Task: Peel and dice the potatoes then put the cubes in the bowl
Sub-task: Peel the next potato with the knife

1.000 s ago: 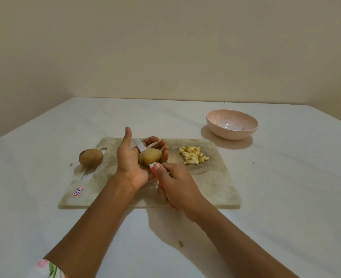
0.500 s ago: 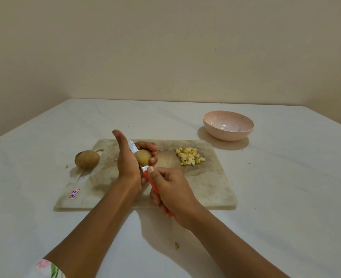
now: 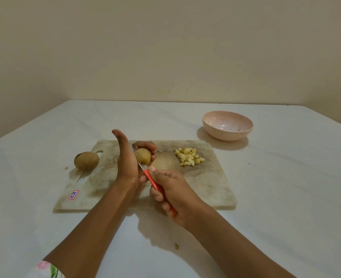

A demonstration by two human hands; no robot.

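While your left hand [image 3: 127, 167] cups one potato [image 3: 143, 156] over the cutting board [image 3: 215, 187], your right hand [image 3: 172, 194] grips the red-handled knife [image 3: 152, 180]; cubes [image 3: 189, 159] right, bowl [image 3: 226, 135] far right.

Plain cream wall [image 3: 165, 47] at the back, meeting a second wall in the left corner. White table [image 3: 285, 197] with faint grey veins. Dim warm light, soft shadows.
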